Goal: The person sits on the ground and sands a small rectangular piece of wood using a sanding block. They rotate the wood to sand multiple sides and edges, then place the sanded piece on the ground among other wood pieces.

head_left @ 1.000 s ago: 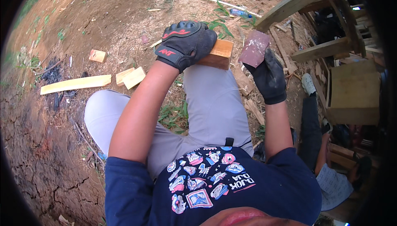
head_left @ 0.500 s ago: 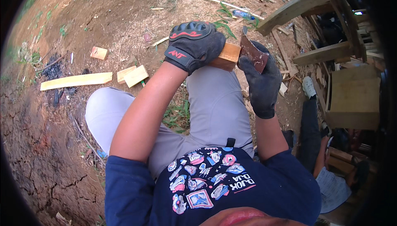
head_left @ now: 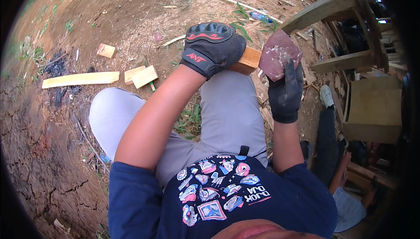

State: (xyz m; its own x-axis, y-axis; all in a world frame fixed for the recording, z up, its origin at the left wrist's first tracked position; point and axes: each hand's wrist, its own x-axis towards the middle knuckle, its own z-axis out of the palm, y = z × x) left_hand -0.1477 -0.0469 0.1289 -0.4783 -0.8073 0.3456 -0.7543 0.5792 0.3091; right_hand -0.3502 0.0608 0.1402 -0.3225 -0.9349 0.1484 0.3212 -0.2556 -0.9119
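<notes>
My left hand [head_left: 214, 48], in a black glove with red trim, is closed round a small block of reddish-brown wood [head_left: 247, 60] above my knee. One end of the block sticks out past the fingers toward the right. My right hand [head_left: 286, 92], in a dark glove, grips a worn, dark red sheet of sandpaper [head_left: 281, 55] by its lower edge. The sheet faces up, with pale scuffs across it. Its left edge lies close beside the block's end; whether they touch I cannot tell.
Small wood blocks [head_left: 144, 77] and a long pale board [head_left: 81, 80] lie on the dirt at left. A plastic bottle [head_left: 260, 17] lies beyond my hands. Wooden furniture frames [head_left: 343, 62] and a wooden box [head_left: 374, 105] crowd the right, near another person's leg [head_left: 324, 138].
The sandpaper, curled and edge-on before, is now opened out and turned face up. My right hand has shifted slightly right; my left hand and the block have moved a little right.
</notes>
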